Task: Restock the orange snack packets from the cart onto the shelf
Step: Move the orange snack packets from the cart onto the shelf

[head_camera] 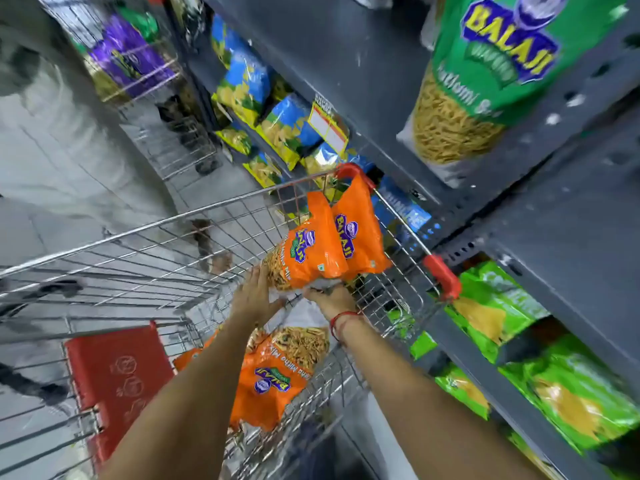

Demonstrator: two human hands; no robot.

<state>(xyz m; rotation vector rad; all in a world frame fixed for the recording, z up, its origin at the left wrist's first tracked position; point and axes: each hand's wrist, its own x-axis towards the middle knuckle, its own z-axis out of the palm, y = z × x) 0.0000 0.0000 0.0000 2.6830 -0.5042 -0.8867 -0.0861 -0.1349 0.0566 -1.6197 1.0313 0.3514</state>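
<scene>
Two orange snack packets (pixel 329 244) stand upright side by side above the wire cart (pixel 145 258), held from below. My left hand (pixel 254 296) presses flat against the left side of the left packet. My right hand (pixel 330 299), with a red thread at the wrist, grips the bottom edges of the packets. Another orange packet (pixel 273 379) lies flat inside the cart under my forearms. The dark grey shelf (pixel 502 209) rises to the right of the cart.
A red child-seat flap (pixel 117 379) is at the cart's near left. Red corner guards (pixel 443 277) mark its right rim. Green packets (pixel 554 382) fill the lower right shelf, blue-yellow packets (pixel 277 126) the far shelves. A second wire cart (pixel 138 74) stands at the back left.
</scene>
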